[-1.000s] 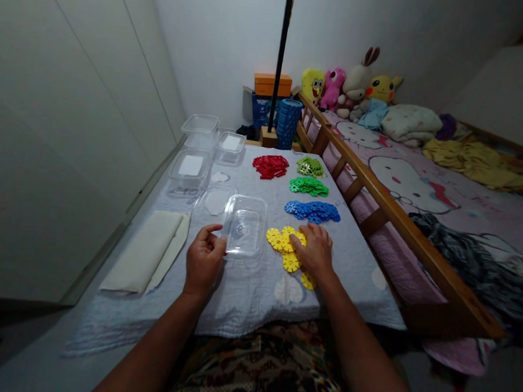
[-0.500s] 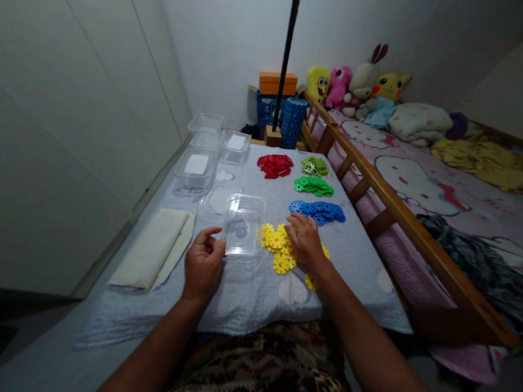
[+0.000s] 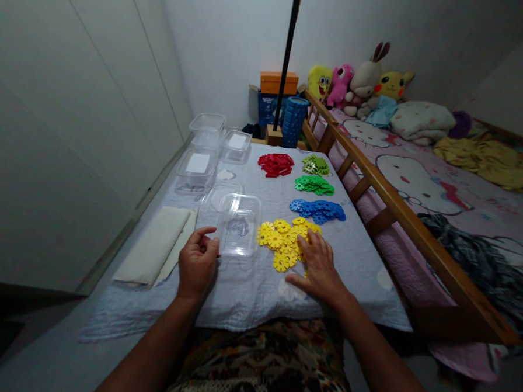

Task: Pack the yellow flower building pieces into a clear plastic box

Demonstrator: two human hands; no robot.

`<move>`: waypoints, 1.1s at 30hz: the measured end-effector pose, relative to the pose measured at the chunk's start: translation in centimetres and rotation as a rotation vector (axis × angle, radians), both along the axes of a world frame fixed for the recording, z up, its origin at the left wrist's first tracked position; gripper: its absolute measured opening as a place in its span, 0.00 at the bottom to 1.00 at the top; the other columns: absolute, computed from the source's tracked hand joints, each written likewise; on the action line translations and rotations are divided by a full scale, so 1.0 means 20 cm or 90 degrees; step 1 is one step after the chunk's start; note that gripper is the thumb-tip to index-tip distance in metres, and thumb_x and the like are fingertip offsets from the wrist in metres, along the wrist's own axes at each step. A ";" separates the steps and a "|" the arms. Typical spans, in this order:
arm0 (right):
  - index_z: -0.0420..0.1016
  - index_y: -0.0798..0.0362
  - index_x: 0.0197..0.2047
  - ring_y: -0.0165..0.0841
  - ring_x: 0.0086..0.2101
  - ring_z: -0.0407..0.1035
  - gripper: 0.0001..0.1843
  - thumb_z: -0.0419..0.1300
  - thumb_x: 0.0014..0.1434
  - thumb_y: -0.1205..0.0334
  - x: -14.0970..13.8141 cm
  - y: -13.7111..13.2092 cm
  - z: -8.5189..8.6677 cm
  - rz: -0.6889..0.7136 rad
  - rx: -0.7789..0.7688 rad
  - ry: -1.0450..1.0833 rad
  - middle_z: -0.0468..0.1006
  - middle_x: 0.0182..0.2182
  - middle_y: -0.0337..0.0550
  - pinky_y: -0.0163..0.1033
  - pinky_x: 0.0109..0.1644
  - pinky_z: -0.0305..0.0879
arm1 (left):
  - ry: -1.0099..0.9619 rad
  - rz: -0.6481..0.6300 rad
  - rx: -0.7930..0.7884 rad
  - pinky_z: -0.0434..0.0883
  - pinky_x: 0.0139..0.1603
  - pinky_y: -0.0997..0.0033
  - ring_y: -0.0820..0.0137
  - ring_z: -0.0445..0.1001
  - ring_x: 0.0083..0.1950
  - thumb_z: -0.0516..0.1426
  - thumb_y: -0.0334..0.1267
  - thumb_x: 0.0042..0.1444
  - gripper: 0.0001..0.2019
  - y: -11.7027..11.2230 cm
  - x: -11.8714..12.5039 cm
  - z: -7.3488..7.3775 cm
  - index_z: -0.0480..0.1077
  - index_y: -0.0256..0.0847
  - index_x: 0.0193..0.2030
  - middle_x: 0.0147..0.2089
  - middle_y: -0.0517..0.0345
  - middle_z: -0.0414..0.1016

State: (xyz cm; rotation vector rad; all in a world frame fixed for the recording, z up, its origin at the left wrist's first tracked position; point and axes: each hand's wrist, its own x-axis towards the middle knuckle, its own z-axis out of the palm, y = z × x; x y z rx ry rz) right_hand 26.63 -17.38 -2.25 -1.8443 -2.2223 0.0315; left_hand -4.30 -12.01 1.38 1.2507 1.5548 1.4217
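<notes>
The right hand (image 3: 320,263) lies over the near right part of the yellow pieces (image 3: 284,238), its fingertips on them. Its thumb stands well away from the fingers — the hand is spread, clamped on nothing. The yellow pieces, flat and notched like flowers, form a loose, overlapping spread right of the middle of the table (image 3: 247,303), closer to the near edge than to the far one.

The left hand (image 3: 196,266) is beside the near left corner of a clear container (image 3: 239,255). Its thumb and forefinger are apart and the other fingers curl in; whether it grips the container's wall I cannot tell. The container stands just left of the yellow pieces, with a clear, flat piece (image 3: 207,202) showing at its far left corner.

Along the table's right edge, beyond the yellow, lie blue pieces (image 3: 317,210), then green pieces (image 3: 314,185), then light green pieces (image 3: 316,165) at the far right corner. A heap of red pieces (image 3: 275,165) lies to the left of these, near the far edge. Three more clear tubs (image 3: 196,178) stand toward the far left corner — two have a white rectangle on top. A folded cream cloth (image 3: 153,246) lies along the left edge, near the left hand.
</notes>
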 end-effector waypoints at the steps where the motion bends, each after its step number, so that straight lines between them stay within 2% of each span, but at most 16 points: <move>1: 0.57 0.51 0.76 0.58 0.74 0.42 0.55 0.67 0.55 0.32 -0.01 0.01 0.00 0.001 -0.001 -0.003 0.49 0.76 0.63 0.66 0.74 0.45 | -0.002 -0.005 0.000 0.69 0.32 0.73 0.73 0.70 0.25 0.61 0.42 0.56 0.14 0.00 0.00 0.00 0.74 0.40 0.48 0.23 0.69 0.65; 5: 0.58 0.54 0.76 0.58 0.74 0.42 0.52 0.68 0.57 0.37 -0.04 0.09 0.01 0.012 -0.004 -0.004 0.49 0.77 0.64 0.64 0.74 0.45 | -0.020 -0.026 0.001 0.68 0.30 0.75 0.74 0.69 0.25 0.61 0.43 0.56 0.15 0.01 0.01 -0.01 0.74 0.40 0.48 0.24 0.69 0.64; 12: 0.63 0.55 0.73 0.56 0.72 0.48 0.46 0.67 0.60 0.39 -0.05 0.19 0.09 0.036 -0.018 0.005 0.58 0.74 0.64 0.64 0.74 0.43 | -0.045 -0.032 0.000 0.70 0.29 0.75 0.74 0.68 0.25 0.62 0.44 0.55 0.15 0.01 0.02 0.00 0.74 0.40 0.47 0.25 0.69 0.63; 16: 0.72 0.53 0.66 0.56 0.72 0.49 0.36 0.64 0.62 0.41 -0.10 0.22 0.15 0.044 0.020 0.023 0.59 0.73 0.62 0.66 0.74 0.42 | -0.047 -0.014 0.005 0.70 0.29 0.76 0.75 0.67 0.25 0.61 0.44 0.55 0.15 0.01 0.00 -0.01 0.74 0.40 0.47 0.25 0.69 0.63; 21: 0.79 0.50 0.58 0.54 0.70 0.53 0.21 0.61 0.67 0.50 -0.27 0.30 0.22 0.083 0.010 0.036 0.70 0.68 0.53 0.66 0.74 0.39 | -0.046 0.000 0.007 0.71 0.30 0.76 0.74 0.67 0.26 0.61 0.44 0.56 0.15 0.01 0.00 -0.02 0.74 0.40 0.48 0.26 0.68 0.63; 27: 0.76 0.51 0.61 0.55 0.70 0.53 0.22 0.60 0.66 0.56 -0.46 0.39 0.25 0.096 -0.062 0.015 0.70 0.68 0.53 0.69 0.74 0.38 | -0.049 0.001 0.007 0.71 0.28 0.75 0.75 0.65 0.24 0.60 0.44 0.56 0.15 0.00 0.01 0.00 0.74 0.40 0.47 0.24 0.70 0.60; 33: 0.78 0.48 0.56 0.54 0.66 0.58 0.17 0.58 0.67 0.56 -0.46 0.40 0.25 0.095 -0.101 0.017 0.77 0.60 0.49 0.70 0.73 0.39 | -0.075 -0.003 0.008 0.70 0.27 0.76 0.75 0.65 0.23 0.61 0.43 0.56 0.14 0.00 0.01 0.01 0.73 0.41 0.47 0.23 0.71 0.59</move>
